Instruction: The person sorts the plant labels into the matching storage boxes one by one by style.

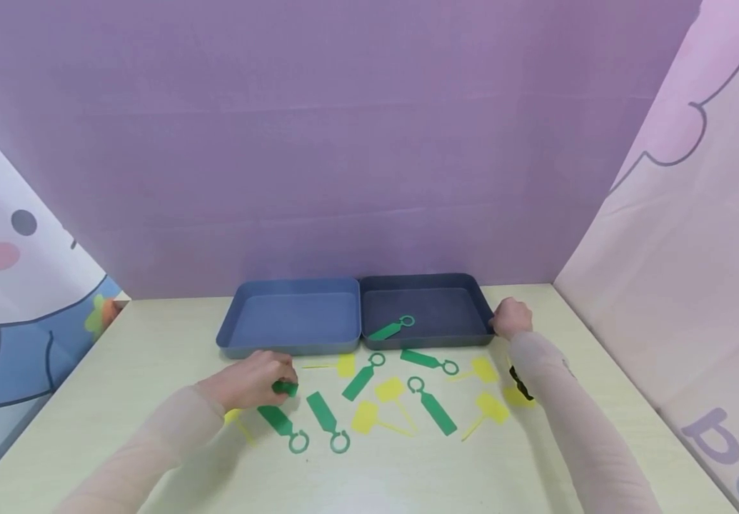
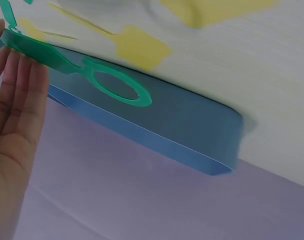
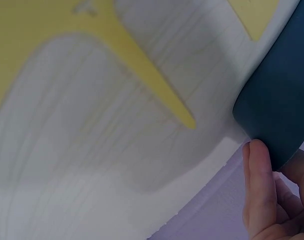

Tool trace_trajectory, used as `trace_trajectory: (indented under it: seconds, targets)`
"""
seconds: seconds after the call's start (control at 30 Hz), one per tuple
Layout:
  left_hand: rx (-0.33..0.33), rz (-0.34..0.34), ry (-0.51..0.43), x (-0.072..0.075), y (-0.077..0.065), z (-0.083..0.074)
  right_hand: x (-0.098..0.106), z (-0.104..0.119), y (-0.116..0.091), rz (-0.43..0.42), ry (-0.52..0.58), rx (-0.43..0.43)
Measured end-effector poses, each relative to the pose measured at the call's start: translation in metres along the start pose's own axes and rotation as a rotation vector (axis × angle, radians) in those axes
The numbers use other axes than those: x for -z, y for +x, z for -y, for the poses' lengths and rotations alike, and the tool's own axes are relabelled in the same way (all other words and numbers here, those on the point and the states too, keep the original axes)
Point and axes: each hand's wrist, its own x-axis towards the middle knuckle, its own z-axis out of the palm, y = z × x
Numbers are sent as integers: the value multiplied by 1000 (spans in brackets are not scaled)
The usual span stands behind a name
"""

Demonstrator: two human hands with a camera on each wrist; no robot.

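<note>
My left hand (image 1: 255, 380) pinches a green plastic ring tag (image 2: 44, 54) between thumb and fingers, just in front of the blue tray (image 1: 288, 349). In the left wrist view the tag's ring end points away from the fingers and overlaps the tray's outer wall. With thumb and fingers my right hand (image 1: 512, 318) grips the right wall of the dark navy tray (image 1: 430, 341). A single green ring tag (image 1: 390, 330) lies inside that tray, at its front left. The two trays stand side by side.
Several green ring tags (image 1: 436, 412) and yellow tags with thin stems (image 1: 493, 407) lie scattered in front of the trays. Some yellow ones lie partly under the forearms. A purple cloth backdrop (image 1: 343, 178) rises behind the trays, with printed cloths at both sides.
</note>
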Motion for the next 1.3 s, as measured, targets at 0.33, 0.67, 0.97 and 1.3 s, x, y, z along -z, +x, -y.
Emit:
trace_trajectory:
  seconds: [0.33,0.67,0.97,1.3]
  targets:
    - [0,-6,-6,1,34,-6,-2,-2,0,-9,12,5]
    - [3,63,-3,9,66,-14,-3,-1,0,-9,14,-8]
    - [58,47,12,8,90,-25,-5,-3,1,-17,-2,-16]
    - [183,41,-11,14,118,-31,-5,-5,1,-24,4,-6]
